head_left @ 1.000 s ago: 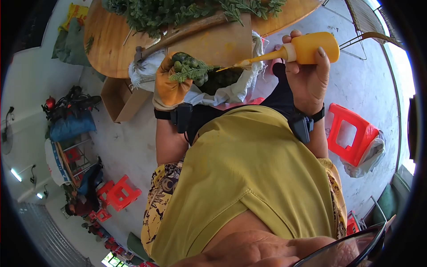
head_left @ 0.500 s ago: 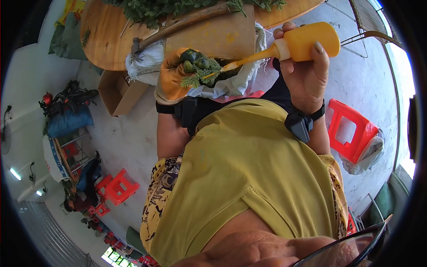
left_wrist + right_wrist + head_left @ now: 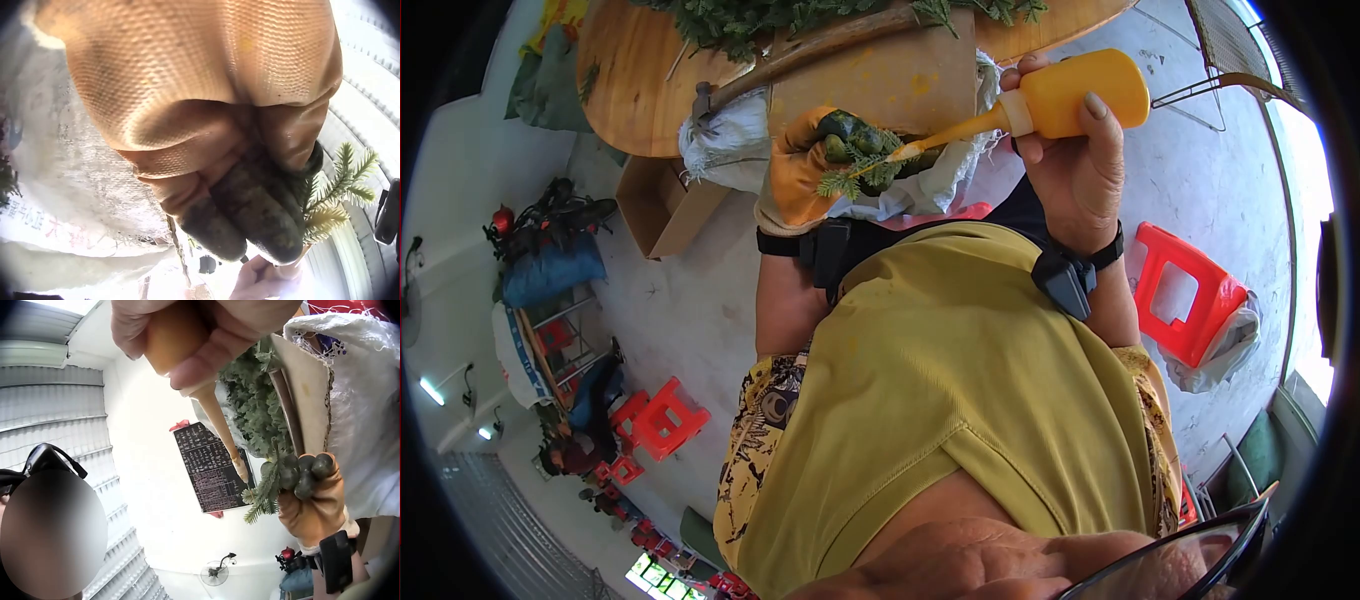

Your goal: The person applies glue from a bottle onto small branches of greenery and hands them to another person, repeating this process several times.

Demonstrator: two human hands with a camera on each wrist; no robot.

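Observation:
The left hand [image 3: 802, 175], in an orange glove with dark green fingertips, pinches a small green conifer sprig [image 3: 862, 172]. In the left wrist view its curled fingers [image 3: 269, 219] hold the sprig [image 3: 340, 187], whose needles stick out at the right. The bare right hand [image 3: 1080, 170] grips a yellow squeeze bottle [image 3: 1095, 92] tilted down to the left, its long nozzle [image 3: 960, 132] reaching the sprig. From the right wrist, the nozzle tip [image 3: 240, 470] appears beside the sprig [image 3: 267, 490] in the gloved hand [image 3: 319, 509]. Whether the tip touches is unclear.
A wooden table [image 3: 625, 90] holds conifer branches [image 3: 750, 20], a cardboard sheet [image 3: 880, 80] and a wooden-handled hammer [image 3: 800, 62]. A white woven sack [image 3: 725, 135] hangs by its edge. A cardboard box [image 3: 662, 215] and red stools [image 3: 1190, 290] stand on the floor.
The nozzle has come down and left onto the sprig from beside it. The left hand has shifted slightly right and down, and the bottle has moved a little left.

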